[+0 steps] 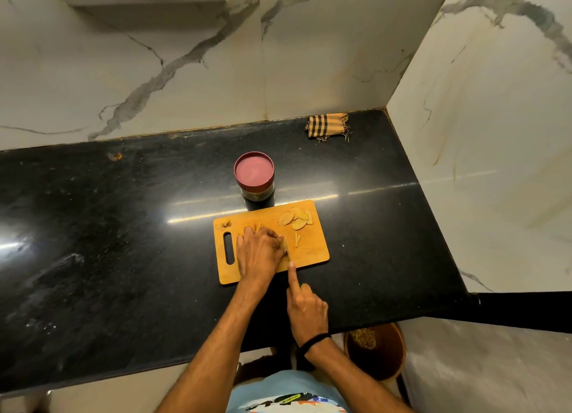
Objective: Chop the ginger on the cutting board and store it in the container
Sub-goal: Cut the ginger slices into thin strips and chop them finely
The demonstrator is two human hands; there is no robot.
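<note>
Head view looks down on a dark table (123,227) where the chopping step is in hand and storing has not begun. The ginger (295,219) is all on the cutting board (312,251): flat slices piled at the far right corner, a few thin strips (297,239) near the middle, small scraps (224,224) by the far left corner. The left hand (258,251) rests on the board with its fingers (272,236) curled down over a piece of ginger that is mostly hidden beneath them. The right hand (306,313) grips the knife (288,251), three fingers wrapped round the hidden handle and the forefinger laid straight along the blade's back; the blade shows only edge-on, just beside the left knuckles. The container (254,177) stands just behind the board's far edge with its pink lid on. My reading is that the next cuts call for short strokes with the left fingertips tucked back from the blade, since the two are nearly touching. After that the pile of slices needs cutting, and the lid must come off before anything can go in.
</note>
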